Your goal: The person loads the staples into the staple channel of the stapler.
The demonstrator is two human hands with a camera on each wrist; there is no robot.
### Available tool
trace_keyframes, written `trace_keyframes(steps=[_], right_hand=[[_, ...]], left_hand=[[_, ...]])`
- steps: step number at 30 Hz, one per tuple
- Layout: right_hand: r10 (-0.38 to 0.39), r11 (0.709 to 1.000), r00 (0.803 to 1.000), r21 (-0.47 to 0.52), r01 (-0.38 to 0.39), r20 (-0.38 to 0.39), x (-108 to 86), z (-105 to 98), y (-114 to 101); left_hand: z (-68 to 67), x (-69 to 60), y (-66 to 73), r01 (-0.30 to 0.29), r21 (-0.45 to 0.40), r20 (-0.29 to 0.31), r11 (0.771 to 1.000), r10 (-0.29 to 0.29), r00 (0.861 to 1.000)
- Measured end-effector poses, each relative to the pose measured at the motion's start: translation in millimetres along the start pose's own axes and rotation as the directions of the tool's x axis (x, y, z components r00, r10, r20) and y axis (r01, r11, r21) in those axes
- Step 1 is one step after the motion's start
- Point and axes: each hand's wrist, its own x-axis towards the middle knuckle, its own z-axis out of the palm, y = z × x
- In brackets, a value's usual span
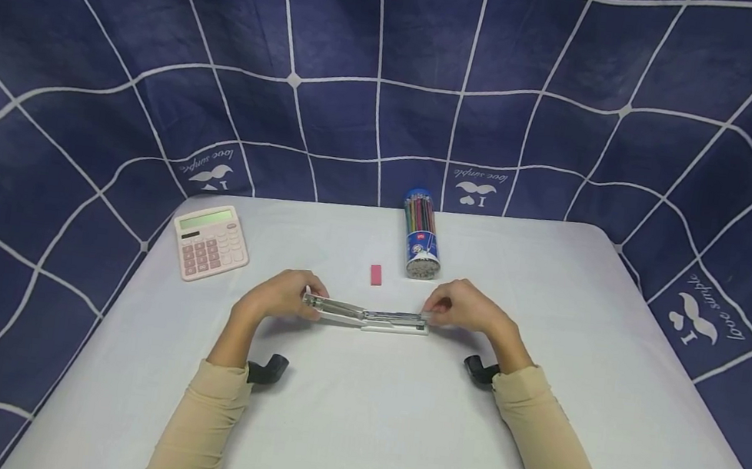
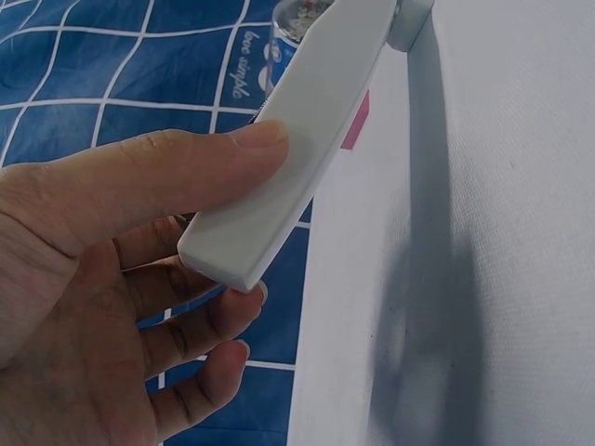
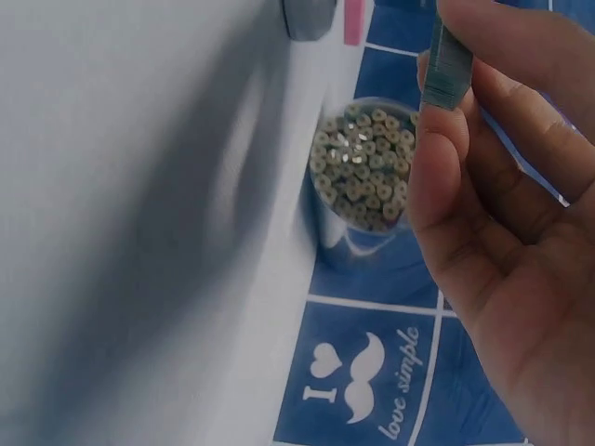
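A white stapler (image 1: 395, 328) lies opened out on the table, its metal inner parts showing. My left hand (image 1: 286, 292) grips the raised top arm, with the thumb along the white cover (image 2: 288, 153) in the left wrist view. At the other end of the stapler is my right hand (image 1: 468, 305). Between its thumb and fingers it pinches a small strip of staples (image 3: 449, 70), a finely ridged greenish-grey block in the right wrist view. In the head view the strip is blurred and hard to make out near the magazine's end.
Just beyond the stapler lies a pink eraser (image 1: 376, 275). Behind it, a clear tube of pencils (image 1: 422, 233) with a blue lid lies on its side. A pink calculator (image 1: 211, 243) is at the back left. Dark blue checked cloth (image 1: 334, 114) hangs around the table (image 1: 368, 427).
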Motion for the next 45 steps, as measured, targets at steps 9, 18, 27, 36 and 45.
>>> trace_keyframes(steps=[9,18,27,36,45], right_hand=[[-0.061,0.998,0.998,-0.01,0.06,-0.023,6.6,9.2,-3.8],[-0.076,0.997,0.996,-0.019,0.075,-0.045,13.1,18.9,-12.3],[-0.063,0.998,0.997,-0.028,0.061,-0.045,13.1,19.7,-12.3],[-0.056,0.998,0.998,0.006,0.057,-0.035,13.7,19.2,-12.4],[-0.075,0.996,0.996,0.037,0.077,-0.058,11.7,14.3,-10.8]], left_hand=[[-0.8,0.8,0.9,-0.004,0.004,0.001,1.0,0.004,1.0],[-0.8,0.2,1.4,0.014,-0.004,-0.001,1.0,-0.014,1.0],[0.1,0.3,0.4,-0.004,0.007,-0.002,1.0,0.004,1.0],[1.0,0.1,0.5,0.001,-0.003,-0.005,1.0,-0.001,1.0],[0.6,0.0,1.9,0.007,0.005,-0.005,1.0,-0.007,1.0]])
